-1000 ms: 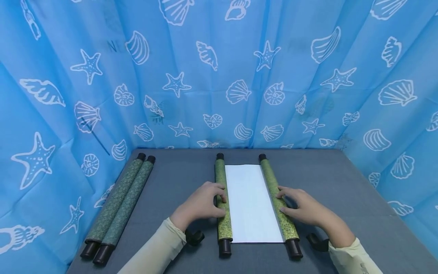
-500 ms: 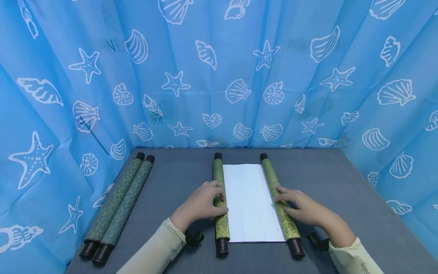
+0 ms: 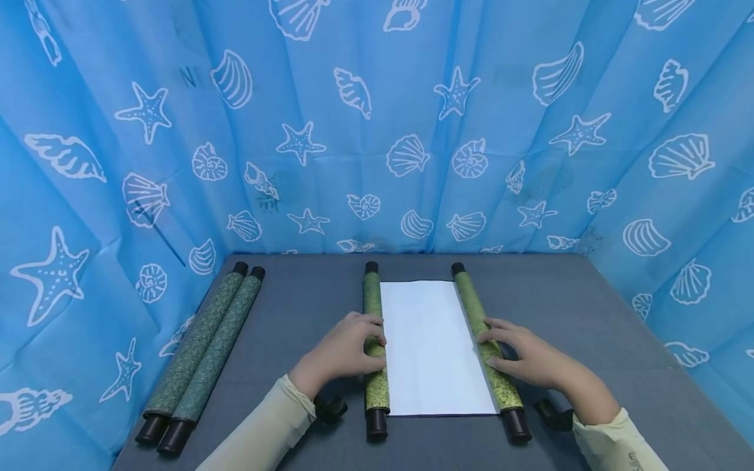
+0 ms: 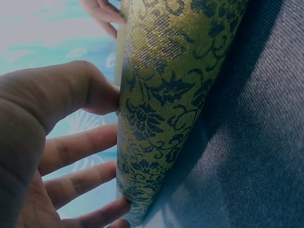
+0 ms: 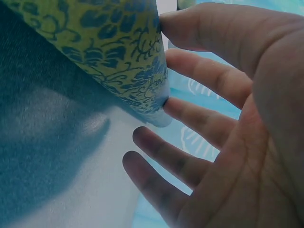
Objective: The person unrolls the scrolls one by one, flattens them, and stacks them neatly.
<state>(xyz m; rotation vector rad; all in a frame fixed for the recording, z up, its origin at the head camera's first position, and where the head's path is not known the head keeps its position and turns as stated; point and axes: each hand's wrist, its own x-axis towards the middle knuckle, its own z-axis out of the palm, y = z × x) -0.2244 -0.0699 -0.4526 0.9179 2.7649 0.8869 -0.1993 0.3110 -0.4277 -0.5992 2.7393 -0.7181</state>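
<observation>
Resting on the left roller point(image 3: 374, 340) of the half-opened scroll, your left hand point(image 3: 341, 353) lies with its fingers point(image 4: 78, 149) nearly straight and a little spread, their tips laid over the top of the green patterned roll while the thumb presses its side; nothing is gripped. The white sheet point(image 3: 432, 350) stretches flat between the two rollers in the middle of the table. Your right hand point(image 3: 527, 356) mirrors the left on the right roller point(image 3: 485, 347): fingers point(image 5: 204, 76) extended and loosely fanned, tips touching the brocade, palm hovering beside it, with no closed hold. Both rollers end in black knobs nearest you. Far to your left, two closed scrolls point(image 3: 200, 350) lie side by side, touching, along the table's edge. The table point(image 3: 589, 327) is covered in grey cloth, and a blue curtain point(image 3: 377, 131) printed with white shells and starfish closes it in behind and on both sides. Pale sleeves cover your forearms.
</observation>
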